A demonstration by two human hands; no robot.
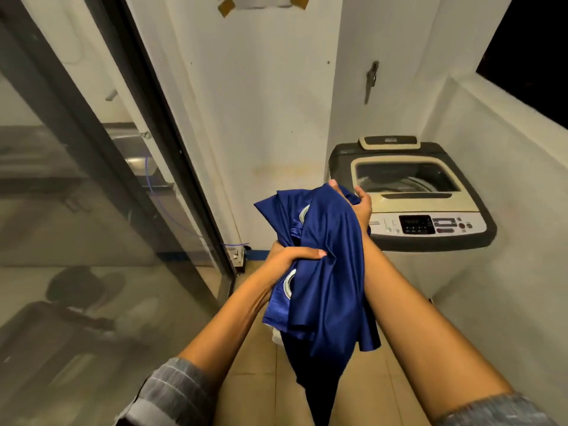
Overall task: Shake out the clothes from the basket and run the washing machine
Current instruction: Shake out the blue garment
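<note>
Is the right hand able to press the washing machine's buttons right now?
Probably not yet. The right hand grips the blue garment, so its fingers are busy, though nothing stands between it and the control panel.

glass sliding door [92,195] left; key [372,79] hanging on wall [261,103]

The deep blue garment [325,259] was a smooth, satiny cloth with a soft sheen. The top-loading washing machine [412,192] had a cream and grey plastic casing, its lid window glossy. The dark-framed sliding door [92,192] was reflective glass. The white plastered wall [261,103] looked matt and scuffed; the tan floor tiles [381,392] smooth.
</note>
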